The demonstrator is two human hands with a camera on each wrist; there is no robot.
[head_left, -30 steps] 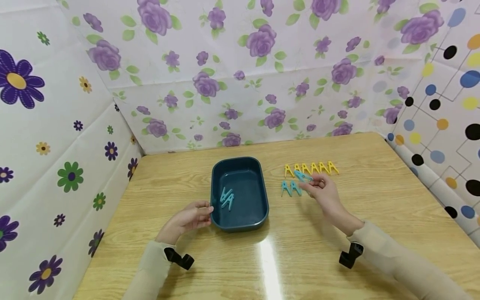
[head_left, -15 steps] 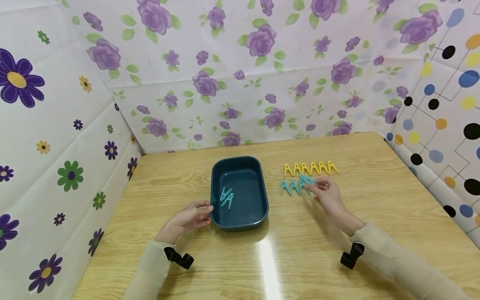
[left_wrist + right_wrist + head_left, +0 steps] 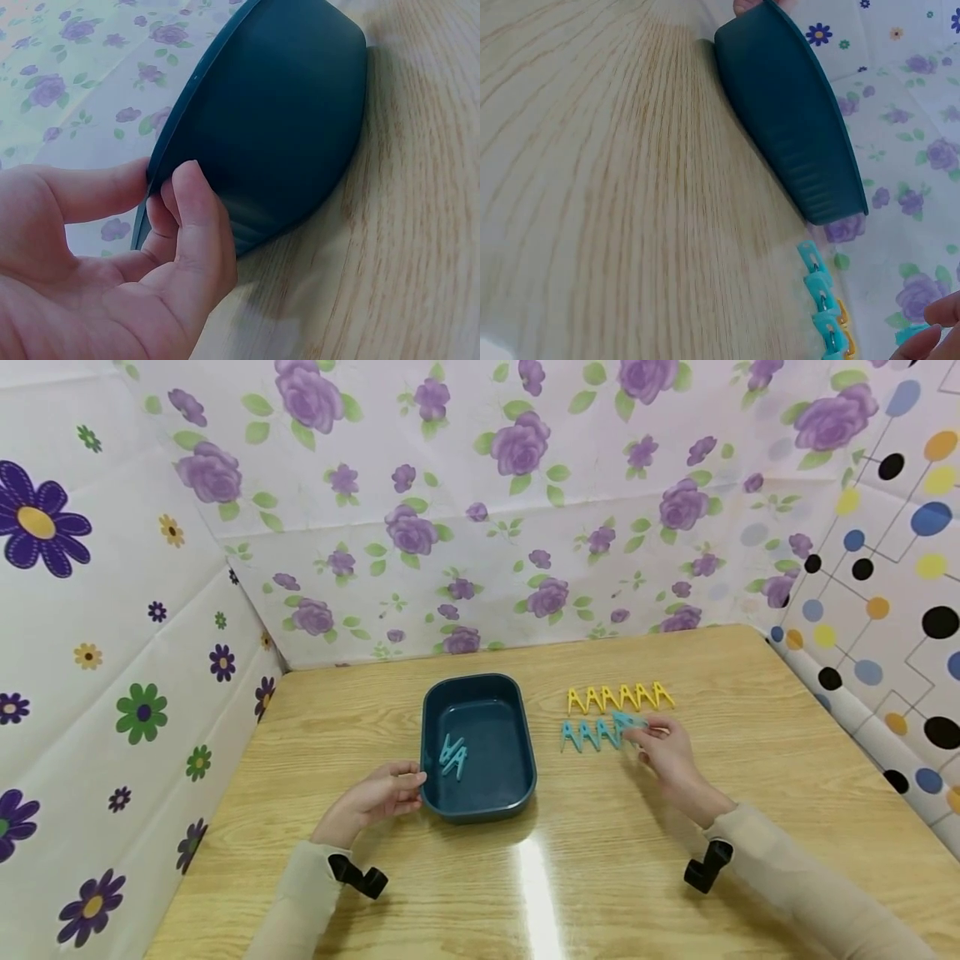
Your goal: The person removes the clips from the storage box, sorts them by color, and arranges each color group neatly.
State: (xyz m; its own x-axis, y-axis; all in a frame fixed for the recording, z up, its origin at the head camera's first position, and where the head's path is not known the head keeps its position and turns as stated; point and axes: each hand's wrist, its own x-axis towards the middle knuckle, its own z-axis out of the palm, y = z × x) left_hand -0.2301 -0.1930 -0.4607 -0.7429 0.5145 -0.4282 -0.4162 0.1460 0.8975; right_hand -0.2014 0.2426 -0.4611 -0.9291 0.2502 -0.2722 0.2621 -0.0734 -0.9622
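My left hand (image 3: pixel 378 793) grips the left rim of a dark blue rectangular tub (image 3: pixel 480 814), thumb and fingers on either side of the edge in the left wrist view. Two light blue clothespins (image 3: pixel 455 758) lie inside the tub. To its right, my right hand (image 3: pixel 670 756) pinches a light blue clothespin (image 3: pixel 627 720) between thumb and fingers. This clothespin is tilted, at the right end of a row of light blue clothespins (image 3: pixel 588 735). In the right wrist view only the fingertips (image 3: pixel 922 343) show at the lower right corner, with a bit of light blue beside them.
Behind the blue row stands a row of several yellow clothespins (image 3: pixel 620 697). The wooden table (image 3: pixel 315 718) meets flower-patterned sheets (image 3: pixel 487 577) at the back and left, and a dotted sheet (image 3: pixel 873 635) on the right.
My right hand has moved to the right along the blue row with its clothespin, uncovering a third blue clothespin in the row. The left hand and tub have stayed still.
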